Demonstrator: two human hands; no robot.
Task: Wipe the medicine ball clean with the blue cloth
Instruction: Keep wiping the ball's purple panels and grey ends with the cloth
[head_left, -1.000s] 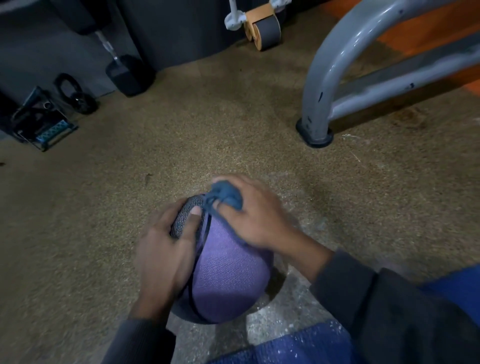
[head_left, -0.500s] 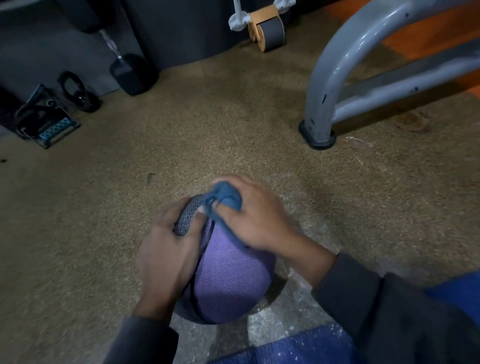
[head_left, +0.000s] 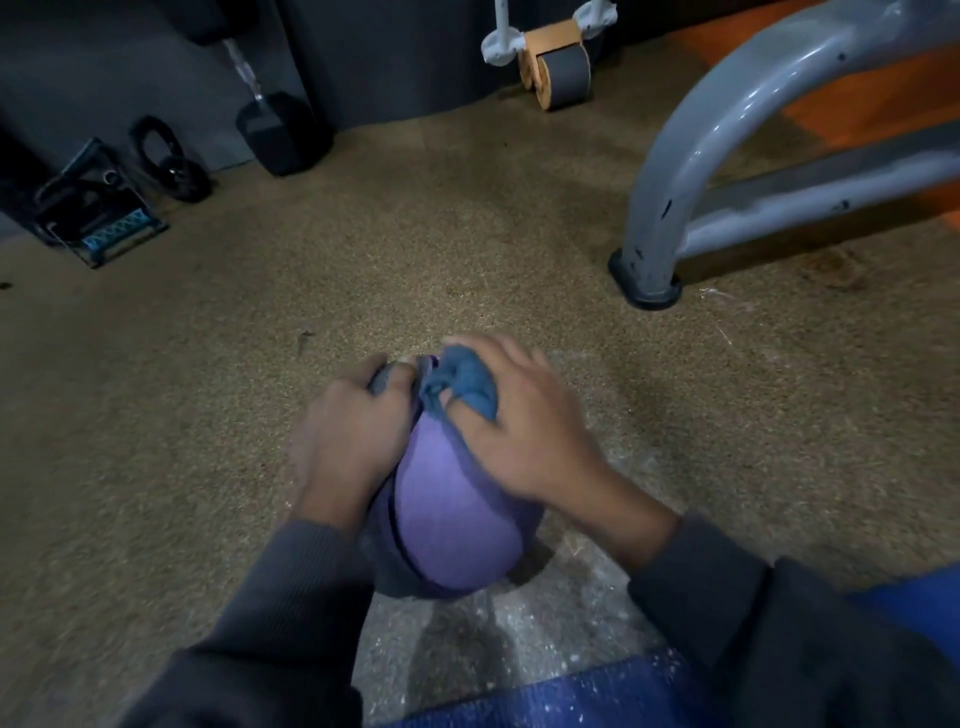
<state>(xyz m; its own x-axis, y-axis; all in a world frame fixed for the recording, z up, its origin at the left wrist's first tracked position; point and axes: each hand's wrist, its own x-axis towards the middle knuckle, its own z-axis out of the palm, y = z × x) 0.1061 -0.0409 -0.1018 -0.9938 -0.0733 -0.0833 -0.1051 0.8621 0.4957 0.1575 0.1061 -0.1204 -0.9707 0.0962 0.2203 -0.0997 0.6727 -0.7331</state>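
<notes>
A purple and grey medicine ball (head_left: 452, 525) sits on the speckled floor at the middle bottom of the head view. My left hand (head_left: 348, 441) holds its left side, fingers curved over the grey top part. My right hand (head_left: 524, 426) presses a bunched blue cloth (head_left: 460, 387) against the top right of the ball, fingers curled round the cloth. Both hands hide much of the upper half of the ball.
A grey metal frame leg (head_left: 649, 249) stands on the floor to the right. A dumbbell (head_left: 280, 130), a kettlebell (head_left: 176, 166) and a dark case (head_left: 98, 218) lie at the back left, an ab roller (head_left: 556, 62) at the back. A blue mat (head_left: 571, 696) lies at the bottom edge.
My right hand with the cloth has slid slightly along the ball's top. My left hand has shifted further over the grey part, which is now mostly covered.
</notes>
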